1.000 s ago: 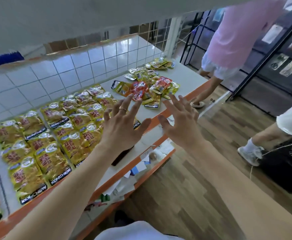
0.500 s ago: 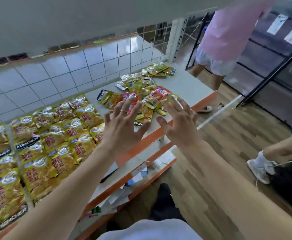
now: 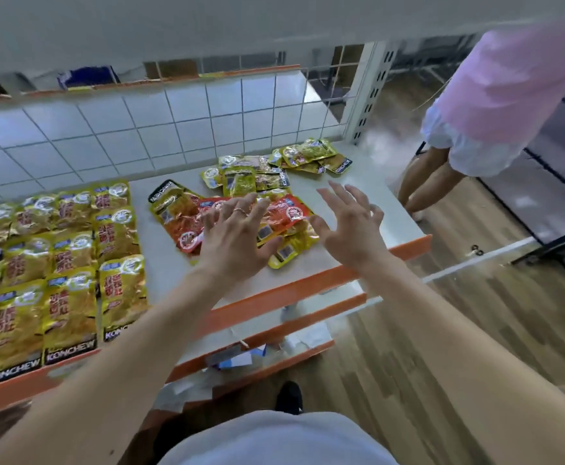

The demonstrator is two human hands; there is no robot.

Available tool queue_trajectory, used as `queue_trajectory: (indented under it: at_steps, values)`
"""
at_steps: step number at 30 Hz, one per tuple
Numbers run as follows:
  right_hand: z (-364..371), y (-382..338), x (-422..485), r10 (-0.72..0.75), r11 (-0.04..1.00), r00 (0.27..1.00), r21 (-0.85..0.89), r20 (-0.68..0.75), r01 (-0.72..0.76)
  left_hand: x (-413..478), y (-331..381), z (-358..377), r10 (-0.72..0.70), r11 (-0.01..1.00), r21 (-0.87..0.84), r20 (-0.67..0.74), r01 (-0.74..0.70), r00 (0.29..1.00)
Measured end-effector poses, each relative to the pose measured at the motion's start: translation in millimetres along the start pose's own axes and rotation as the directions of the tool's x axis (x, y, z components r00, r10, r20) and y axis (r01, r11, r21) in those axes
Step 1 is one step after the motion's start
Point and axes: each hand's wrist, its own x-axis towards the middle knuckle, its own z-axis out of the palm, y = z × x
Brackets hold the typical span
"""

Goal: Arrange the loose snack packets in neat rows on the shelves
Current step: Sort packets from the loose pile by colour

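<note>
Gold snack packets (image 3: 63, 263) lie in neat rows on the left of the white shelf (image 3: 368, 203). A loose heap of red and yellow packets (image 3: 187, 216) sits mid-shelf, with more loose green-yellow packets (image 3: 251, 179) and another small cluster (image 3: 311, 156) behind it. My left hand (image 3: 237, 239), fingers spread and a ring on one finger, hovers over the red packets. My right hand (image 3: 348, 226), also spread, hovers over the heap's right edge. Neither hand holds anything.
The shelf has an orange front lip (image 3: 291, 290) and a wire-grid back (image 3: 173, 129). Lower shelves hold papers (image 3: 237, 357). A person in a pink top (image 3: 509, 82) stands at the shelf's right end on the wooden floor (image 3: 459, 330).
Both hands have moved forward and right from the rowed gold packets to above the loose red and yellow heap. They stay spread and hold nothing.
</note>
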Motion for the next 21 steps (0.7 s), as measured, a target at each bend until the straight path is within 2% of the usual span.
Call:
queue_trajectory:
  at_steps: [6,10,15,17,21]
  values:
    - [2.7,29.8,70.8,-0.073,0.997,0.990,-0.027,0.124,0.077,22.4,19.5,8.8,-0.081,0.996,0.041,0.089,0.078,0.993]
    - [7.2,31.9,122.2,-0.122,0.985,0.975,-0.100,0.184,0.142,27.7,28.8,5.1,-0.106,0.992,0.077,0.089,0.099,0.990]
    - [17.6,34.1,168.2,-0.161,0.933,0.926,-0.255,0.342,0.256,33.0,37.8,-1.6,-0.117,0.986,0.124,0.061,0.109,0.991]
    - [20.2,36.4,177.6,-0.205,0.905,0.919,-0.293,0.338,0.310,34.3,38.2,-2.9,-0.136,0.986,0.104,0.078,0.127,0.988]
    - [29.0,44.4,175.1,-0.338,0.840,0.912,-0.364,0.232,0.403,33.7,35.0,-0.4,-0.146,0.989,0.034,0.059,0.144,0.988]
